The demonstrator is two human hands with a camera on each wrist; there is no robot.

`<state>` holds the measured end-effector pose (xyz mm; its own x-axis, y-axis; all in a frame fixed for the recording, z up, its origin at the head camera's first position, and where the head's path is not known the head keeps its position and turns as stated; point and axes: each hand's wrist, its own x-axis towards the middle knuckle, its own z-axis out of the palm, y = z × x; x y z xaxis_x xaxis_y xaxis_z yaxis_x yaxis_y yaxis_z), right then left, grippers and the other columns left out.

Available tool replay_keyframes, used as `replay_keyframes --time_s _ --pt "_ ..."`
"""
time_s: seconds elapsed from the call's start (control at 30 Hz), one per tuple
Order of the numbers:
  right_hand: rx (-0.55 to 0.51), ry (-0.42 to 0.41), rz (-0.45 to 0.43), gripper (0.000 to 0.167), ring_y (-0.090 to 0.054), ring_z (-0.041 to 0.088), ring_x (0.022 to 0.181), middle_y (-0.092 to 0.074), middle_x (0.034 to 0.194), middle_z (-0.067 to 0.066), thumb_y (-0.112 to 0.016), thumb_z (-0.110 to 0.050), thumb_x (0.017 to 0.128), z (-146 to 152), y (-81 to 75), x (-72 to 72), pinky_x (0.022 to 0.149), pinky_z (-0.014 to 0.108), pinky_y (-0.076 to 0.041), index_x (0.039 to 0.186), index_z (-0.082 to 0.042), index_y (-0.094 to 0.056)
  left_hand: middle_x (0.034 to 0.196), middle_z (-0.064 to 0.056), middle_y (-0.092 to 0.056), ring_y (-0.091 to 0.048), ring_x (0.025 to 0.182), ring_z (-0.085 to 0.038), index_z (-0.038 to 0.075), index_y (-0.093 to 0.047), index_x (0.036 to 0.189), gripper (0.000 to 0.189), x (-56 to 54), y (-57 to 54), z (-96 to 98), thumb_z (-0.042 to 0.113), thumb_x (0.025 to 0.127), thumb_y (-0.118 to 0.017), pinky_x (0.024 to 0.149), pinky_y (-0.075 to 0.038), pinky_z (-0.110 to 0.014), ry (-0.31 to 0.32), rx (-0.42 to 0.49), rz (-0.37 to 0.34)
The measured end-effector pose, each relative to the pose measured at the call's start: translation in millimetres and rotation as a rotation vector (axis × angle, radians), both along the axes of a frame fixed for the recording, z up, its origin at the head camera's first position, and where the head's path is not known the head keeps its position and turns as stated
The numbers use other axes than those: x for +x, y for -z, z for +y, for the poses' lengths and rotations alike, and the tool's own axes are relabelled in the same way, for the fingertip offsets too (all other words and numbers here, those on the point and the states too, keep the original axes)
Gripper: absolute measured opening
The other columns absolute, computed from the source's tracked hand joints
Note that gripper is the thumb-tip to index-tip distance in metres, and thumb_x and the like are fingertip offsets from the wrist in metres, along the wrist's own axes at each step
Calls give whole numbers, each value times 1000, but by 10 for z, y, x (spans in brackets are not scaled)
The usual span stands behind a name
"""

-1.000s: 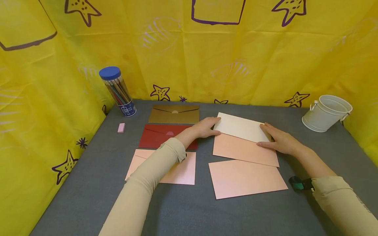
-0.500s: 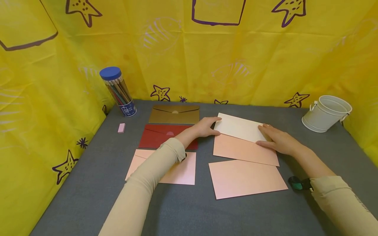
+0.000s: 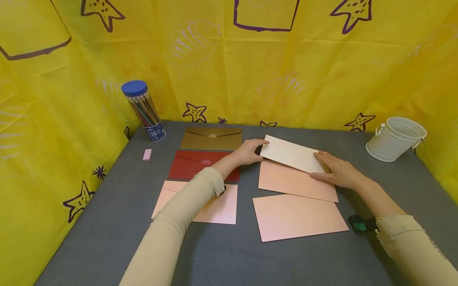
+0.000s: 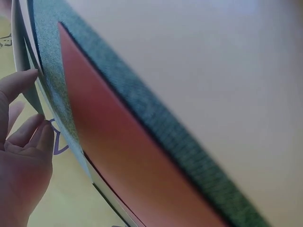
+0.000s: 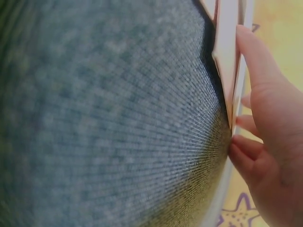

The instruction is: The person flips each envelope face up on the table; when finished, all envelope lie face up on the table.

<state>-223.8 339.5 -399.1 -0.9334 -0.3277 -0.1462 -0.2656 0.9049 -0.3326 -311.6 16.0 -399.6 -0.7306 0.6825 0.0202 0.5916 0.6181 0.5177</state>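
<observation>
A plain white envelope (image 3: pixel 290 153) lies over the far part of a peach envelope (image 3: pixel 297 180), its left end raised a little. My left hand (image 3: pixel 248 152) holds that left end between thumb and fingers. At the other end my right hand (image 3: pixel 338 170) grips the envelope, with the index finger by its far edge and the thumb at its near edge. Nearer to me lies a pink envelope (image 3: pixel 300 217). The left wrist view shows the left thumb and fingertips (image 4: pixel 34 75) at the lifted corner; the right wrist view shows the right hand (image 5: pixel 274 127) at the stack's edge.
Left of the hands lie a gold envelope (image 3: pixel 211 139), a red envelope (image 3: pixel 189 165) and a pink flapped envelope (image 3: pixel 222 204), partly under the left arm. A pencil tub (image 3: pixel 143 111) and an eraser (image 3: pixel 147 155) stand at far left, a white bucket (image 3: pixel 395 139) at far right.
The left end of the white envelope has risen slightly with my left hand, widening the gap over the peach envelope. My right hand has hardly moved.
</observation>
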Motion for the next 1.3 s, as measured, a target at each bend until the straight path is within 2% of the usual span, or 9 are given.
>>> replay_keyframes --time_s 0.17,0.37,0.6,0.7,0.77,0.83,0.97,1.07,1.3 --pt "-24 5 14 93 -19 50 140 -23 153 31 -65 -57 86 13 37 -5 106 69 -19 149 4 -32 138 -11 -55 -46 131 -24 4 -57 134 46 -4 3 -13 19 93 -68 110 -32 -32 31 21 42" --pt "-66 4 24 89 -21 50 139 -26 152 31 -68 -52 86 28 54 -4 106 67 -21 147 4 -36 142 -11 -50 -40 136 -25 8 -57 136 43 4 2 -40 24 96 -64 112 -29 -34 32 46 19" --pt "-141 8 78 74 -34 50 133 -40 146 27 -70 -44 87 19 -7 41 101 67 -31 142 0 -46 144 -11 -47 -40 136 -25 13 -58 136 40 29 -13 -61 26 98 -60 112 -30 -36 11 113 4" --pt "-189 12 134 64 -44 48 126 -49 139 27 -70 -37 89 24 -19 55 96 64 -38 139 -2 -52 144 -12 -48 -40 136 -25 13 -60 135 37 24 -13 -67 25 99 -58 112 -29 -36 10 134 9" --pt "-225 12 199 53 -55 42 113 -57 131 25 -70 -29 90 23 -19 58 88 55 -47 134 -3 -58 143 -13 -49 -41 136 -25 13 -61 133 35 18 -16 -73 25 99 -58 112 -29 -36 6 155 16" --pt "-274 10 270 41 -63 29 101 -64 121 22 -70 -19 90 17 -16 54 79 38 -52 128 -3 -64 142 -13 -51 -42 135 -25 12 -63 131 34 10 -17 -83 24 100 -58 112 -30 -35 -1 186 24" --pt "-373 -6 352 30 -58 -8 90 -70 109 18 -70 -5 89 -14 -17 36 70 7 -45 119 -3 -70 133 -9 -60 -49 129 -22 10 -66 127 30 -3 -23 -108 21 99 -58 110 -33 -31 -6 245 67" --pt "-446 -12 352 27 -53 -20 92 -71 106 19 -68 0 89 -38 -24 26 74 3 -43 116 -2 -71 126 -5 -65 -53 125 -18 9 -67 124 28 -9 -26 -127 18 99 -59 107 -36 -27 -2 274 94" --pt "-501 106 364 18 -56 -19 83 -73 97 14 -71 -6 88 -103 -50 0 68 6 -47 106 -3 -74 119 -3 -68 -58 118 -15 10 -69 120 24 2 -39 -160 16 99 -59 103 -40 -26 -44 358 68"
